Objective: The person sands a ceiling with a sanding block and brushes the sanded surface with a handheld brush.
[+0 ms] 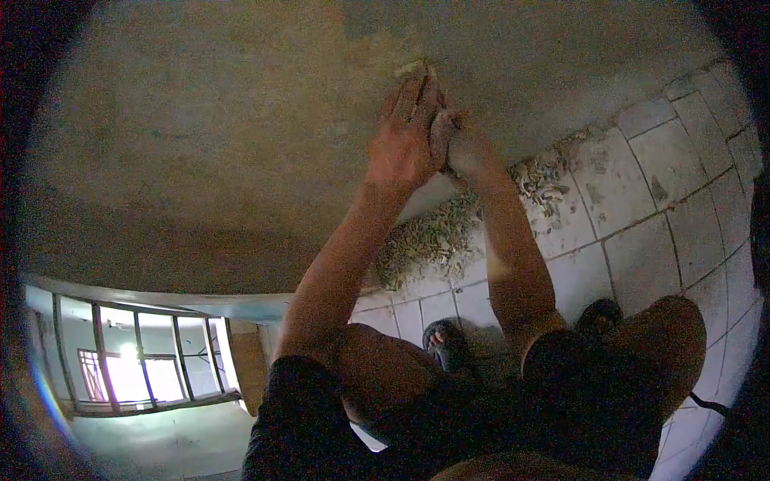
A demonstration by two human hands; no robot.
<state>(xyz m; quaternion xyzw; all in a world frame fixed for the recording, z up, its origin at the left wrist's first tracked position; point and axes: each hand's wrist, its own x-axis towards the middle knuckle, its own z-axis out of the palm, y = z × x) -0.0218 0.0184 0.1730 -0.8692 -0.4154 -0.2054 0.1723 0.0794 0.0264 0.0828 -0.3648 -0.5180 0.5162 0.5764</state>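
My left hand [399,148] reaches up against the wall [241,120], its fingers extended and pressed together over a small pale yellowish piece [417,69]. Only the edge of that piece shows past the fingertips, so its kind is unclear. Close beside it, touching the left hand's side, my right hand [459,148] is closed with the fingers curled. Whatever lies inside the right hand is hidden. Both hands look dusty. The wall surface around them is patchy, brown and grey.
Scraped flakes and debris [429,248] lie along the wall's foot on white floor tiles [634,232]. My feet [441,345] and bent knees are close below. A barred window opening [140,353] is at the lower left.
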